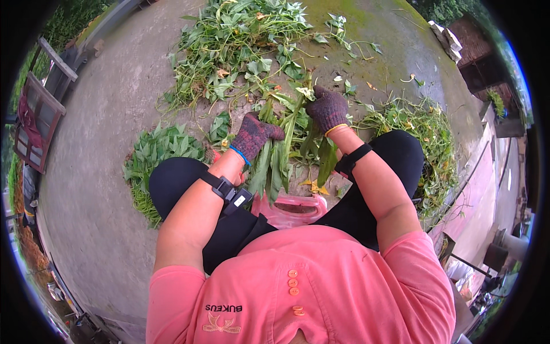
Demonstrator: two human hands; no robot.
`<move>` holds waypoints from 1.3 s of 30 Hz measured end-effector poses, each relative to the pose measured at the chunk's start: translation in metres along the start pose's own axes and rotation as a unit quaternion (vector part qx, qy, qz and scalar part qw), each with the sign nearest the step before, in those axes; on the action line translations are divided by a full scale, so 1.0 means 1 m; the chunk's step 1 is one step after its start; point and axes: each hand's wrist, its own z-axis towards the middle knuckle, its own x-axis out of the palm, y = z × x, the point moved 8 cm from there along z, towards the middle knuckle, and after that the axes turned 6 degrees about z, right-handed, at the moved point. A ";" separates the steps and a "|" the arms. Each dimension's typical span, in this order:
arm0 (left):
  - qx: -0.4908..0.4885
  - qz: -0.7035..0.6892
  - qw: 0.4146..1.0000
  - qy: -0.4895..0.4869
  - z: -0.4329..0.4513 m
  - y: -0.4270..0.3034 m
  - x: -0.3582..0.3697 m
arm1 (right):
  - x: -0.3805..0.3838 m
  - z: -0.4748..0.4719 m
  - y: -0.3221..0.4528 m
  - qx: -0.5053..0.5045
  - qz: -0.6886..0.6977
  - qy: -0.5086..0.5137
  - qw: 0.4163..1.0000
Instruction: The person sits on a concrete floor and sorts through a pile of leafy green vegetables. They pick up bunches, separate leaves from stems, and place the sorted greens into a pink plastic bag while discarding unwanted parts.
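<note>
My left hand (258, 134), in a dark knitted glove with a blue cuff edge, grips a bunch of long-leaved green stalks (262, 170) whose leaves hang down. My right hand (328, 107), in a matching glove with a yellow edge, is closed around a leafy plant (310, 91), its root end up. Wide, drooping leaves (326, 161) dangle below that glove. Both hands are above the concrete between my knees, and their fingertips are partly hidden. Under them is a pink plastic item (263, 211) with an oval opening.
A large heap of leafy vines (240, 43) lies ahead on the concrete ground (99, 142). Beside my left knee is a neat pile of green leaf tips (165, 148). Tangled stems (436, 159) lie by my right knee. A wooden window frame (36, 122) stands far left.
</note>
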 end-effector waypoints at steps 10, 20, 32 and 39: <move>-0.004 -0.086 0.996 -0.028 -0.010 -0.021 -0.024 | -0.043 0.021 -0.049 0.113 -0.053 -0.014 0.992; 0.049 -0.308 0.947 -0.082 -0.002 -0.008 -0.079 | 0.000 0.039 -0.086 0.135 -0.089 0.073 0.984; 0.010 -0.187 0.979 -0.084 -0.001 -0.036 -0.024 | 0.046 -0.030 0.064 -0.294 -0.112 0.019 0.949; -0.049 -0.296 0.953 -0.034 0.015 -0.030 -0.012 | 0.017 -0.028 0.066 -0.272 0.204 0.012 0.940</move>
